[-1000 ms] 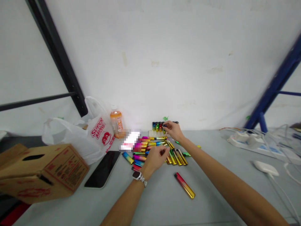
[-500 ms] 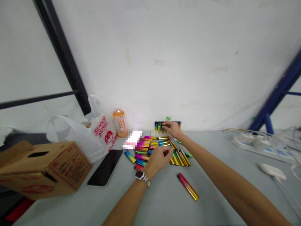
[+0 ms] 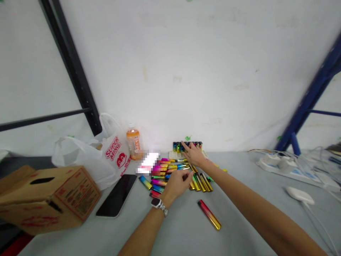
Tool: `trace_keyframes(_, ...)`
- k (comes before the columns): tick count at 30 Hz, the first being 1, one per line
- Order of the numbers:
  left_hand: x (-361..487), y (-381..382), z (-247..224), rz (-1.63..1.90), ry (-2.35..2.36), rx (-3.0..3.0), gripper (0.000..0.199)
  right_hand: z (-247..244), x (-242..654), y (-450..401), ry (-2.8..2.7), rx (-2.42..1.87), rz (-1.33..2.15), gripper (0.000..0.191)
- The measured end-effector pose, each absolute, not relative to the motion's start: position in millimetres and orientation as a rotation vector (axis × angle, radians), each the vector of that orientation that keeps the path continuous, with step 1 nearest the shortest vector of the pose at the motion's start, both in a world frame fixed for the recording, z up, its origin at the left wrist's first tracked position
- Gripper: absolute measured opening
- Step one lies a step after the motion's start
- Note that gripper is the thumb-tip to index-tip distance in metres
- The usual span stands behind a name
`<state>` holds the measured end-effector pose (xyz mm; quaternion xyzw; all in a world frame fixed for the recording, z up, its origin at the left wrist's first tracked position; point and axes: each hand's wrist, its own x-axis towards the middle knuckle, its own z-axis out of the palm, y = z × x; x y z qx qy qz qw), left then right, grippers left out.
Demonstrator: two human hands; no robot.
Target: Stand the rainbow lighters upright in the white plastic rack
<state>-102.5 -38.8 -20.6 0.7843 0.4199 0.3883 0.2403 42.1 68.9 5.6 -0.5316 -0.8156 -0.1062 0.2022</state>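
Note:
Shiny multicoloured lighters (image 3: 159, 182) lie in a loose pile on the grey table. Behind them, a row of upright lighters (image 3: 178, 147) stands in a pale holder (image 3: 174, 155) against the wall. My right hand (image 3: 194, 155) reaches to this row with fingers apart, index fingertip at the lighter tops; nothing shows held. Over the pile's right part, my left hand (image 3: 178, 182) has its fingers curled together, and whatever they may hold is hidden. One red and gold lighter (image 3: 209, 214) lies apart, nearer the front.
To the left are a cardboard box (image 3: 71, 199), a white plastic bag (image 3: 114, 156), an orange-capped bottle (image 3: 134, 144) and a black tablet (image 3: 117, 195). On the right lie a power strip (image 3: 295, 172), cables and a white adapter (image 3: 300, 195).
My right hand's fingers have gone from a pinch at the standing lighters to spread, with the index finger stretched out. My left hand stays curled over the pile. The view has shifted slightly.

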Motion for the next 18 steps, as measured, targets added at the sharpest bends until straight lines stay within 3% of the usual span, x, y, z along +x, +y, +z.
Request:
trace_keyframes(6, -102, -41, -18, 1.044, 1.125, 2.144, 0.047, 3, 61, 40, -2.226, -1.635, -0.075, 0.03)
trace_keyframes(13, -102, -38, -21, 0.979, 1.138, 2.124, 0.048, 1, 71, 37, -2.388, -1.845, 0.181, 0.033)
trace_keyframes(18, -102, -37, -23, 0.99, 1.153, 2.141, 0.049, -1, 73, 46, -2.323, -1.731, 0.223, 0.035)
